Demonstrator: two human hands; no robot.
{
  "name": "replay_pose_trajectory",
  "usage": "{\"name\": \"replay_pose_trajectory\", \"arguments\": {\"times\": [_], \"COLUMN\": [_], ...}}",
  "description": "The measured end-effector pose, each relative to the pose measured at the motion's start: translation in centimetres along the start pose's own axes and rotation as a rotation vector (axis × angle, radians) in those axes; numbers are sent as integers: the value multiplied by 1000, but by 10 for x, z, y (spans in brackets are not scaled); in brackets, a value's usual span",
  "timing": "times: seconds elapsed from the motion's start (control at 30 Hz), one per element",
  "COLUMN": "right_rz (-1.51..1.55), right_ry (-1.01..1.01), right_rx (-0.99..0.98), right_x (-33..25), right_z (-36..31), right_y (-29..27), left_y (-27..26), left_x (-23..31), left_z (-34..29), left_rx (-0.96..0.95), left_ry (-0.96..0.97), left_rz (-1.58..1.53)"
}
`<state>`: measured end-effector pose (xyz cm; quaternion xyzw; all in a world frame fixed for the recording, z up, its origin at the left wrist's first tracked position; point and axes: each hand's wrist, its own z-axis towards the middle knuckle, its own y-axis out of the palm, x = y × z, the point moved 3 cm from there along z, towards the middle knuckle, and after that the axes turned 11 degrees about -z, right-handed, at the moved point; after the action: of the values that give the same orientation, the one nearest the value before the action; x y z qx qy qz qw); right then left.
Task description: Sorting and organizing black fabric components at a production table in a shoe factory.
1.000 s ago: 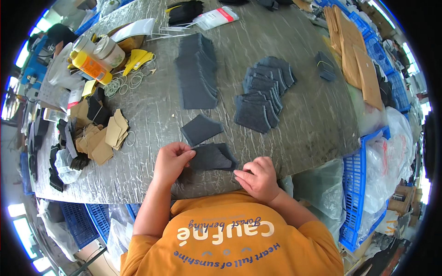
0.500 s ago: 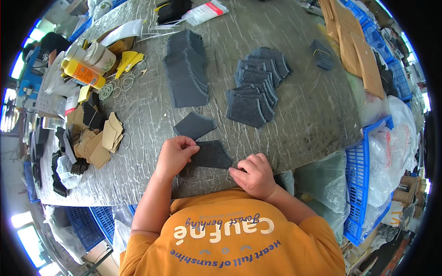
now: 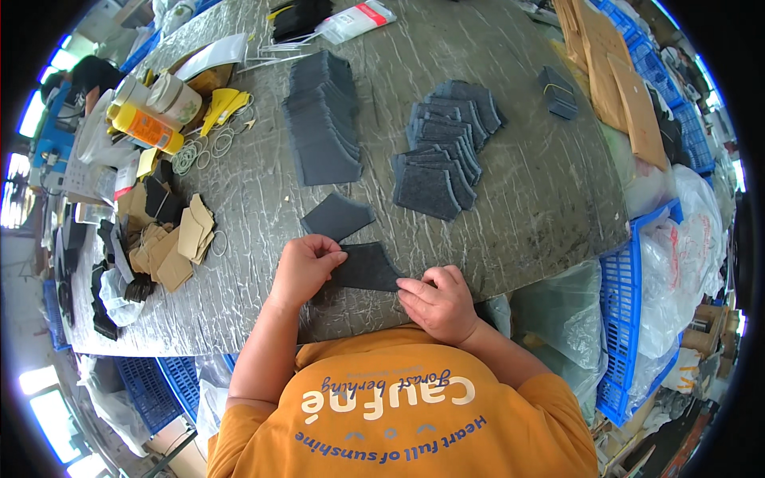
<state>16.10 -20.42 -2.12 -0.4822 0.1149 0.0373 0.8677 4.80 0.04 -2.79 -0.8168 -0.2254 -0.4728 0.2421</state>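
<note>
A dark grey fabric piece lies close to my body at the table's near side. My left hand pinches its upper left edge between thumb and forefinger. At the piece's right corner, the thumb and forefinger of my right hand are closed on the edge, the other fingers curled. Just beyond lies a single blue-grey fabric piece, its lower edge near my left fingers. Farther off are a long overlapping row of blue-grey pieces and, to its right, fanned stacks of darker fuzzy pieces.
A banded bundle of dark pieces lies at the far right of the table. Brown card templates, an orange-yellow bottle and rubber bands sit at left. A blue crate with plastic bags stands beyond the right edge.
My right thumb and forefinger have shifted slightly left and closed on the dark piece's right corner. My left hand and the other pieces have hardly moved.
</note>
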Motion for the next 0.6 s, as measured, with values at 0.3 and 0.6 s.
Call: {"name": "replay_pose_trajectory", "arguments": {"times": [0.3,0.6], "right_rz": [-16,-26], "right_ry": [-25,-13], "right_rx": [-41,-207], "right_x": [0,-5], "right_z": [0,5], "right_y": [0,0], "left_y": [1,3], "left_x": [2,8], "left_z": [0,-2], "left_rx": [30,63], "left_ry": [6,145], "left_rz": [67,301]}}
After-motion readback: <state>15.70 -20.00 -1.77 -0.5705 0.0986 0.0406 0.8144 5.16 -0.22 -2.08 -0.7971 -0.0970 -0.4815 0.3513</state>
